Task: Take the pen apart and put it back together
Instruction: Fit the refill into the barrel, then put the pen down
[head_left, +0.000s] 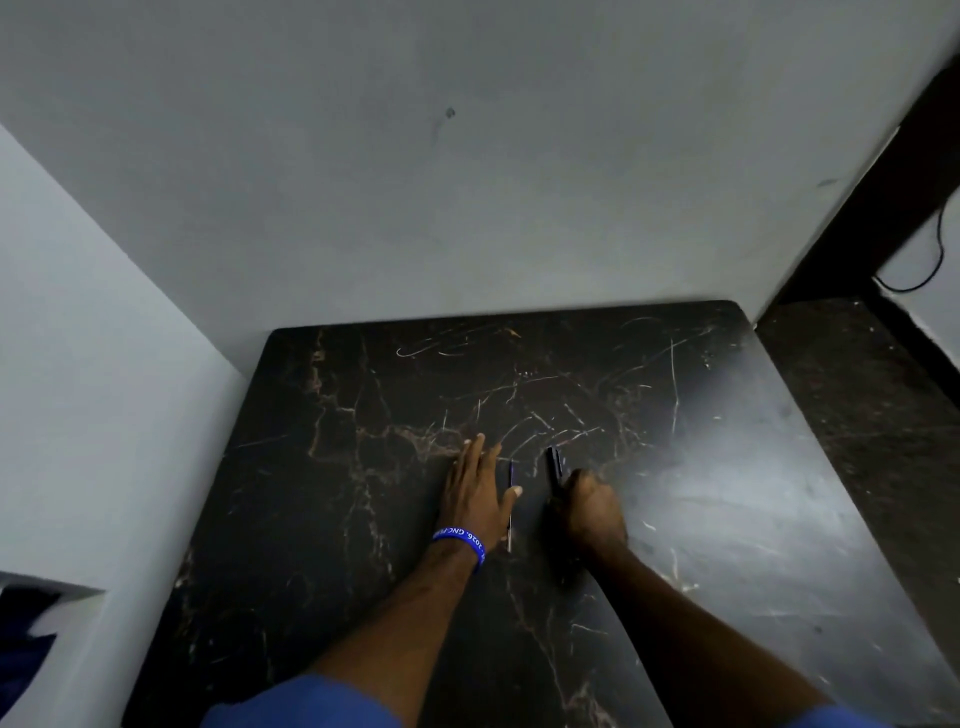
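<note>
A dark marble-patterned table (701, 467) is filling the lower half of the view, its hard, smooth top veined in brown and white, scratched in pale lines and catching a dull sheen on the person's right. Plain grey walls (467, 182) are standing behind it and to its left, matte and flat.

Two bare forearms are reaching in from the bottom edge, each coming out of a blue sleeve (301, 701). The left hand (480, 493) is lying palm down on the table with its fingers stretched flat and slightly spread, gripping nothing. A blue rubbery wristband (460, 543) with white lettering is circling its wrist.

The right hand (592, 506) is resting curled into a loose fist, fingers closed around the near end of a dark pen barrel (555, 462). The barrel is a slim, straight tube, its long axis running away from the person, and its free end is sticking out beyond the knuckles, pointing toward the far wall. How much of it is hidden inside the fist cannot be told.

A thin ink refill (510, 506) is lying flat on the table just beside the left thumb, apart from the right fist. It is a narrow rod, bluish at the far part and pale at the near part, lying roughly parallel to the barrel, lengthwise away from the person.
</note>
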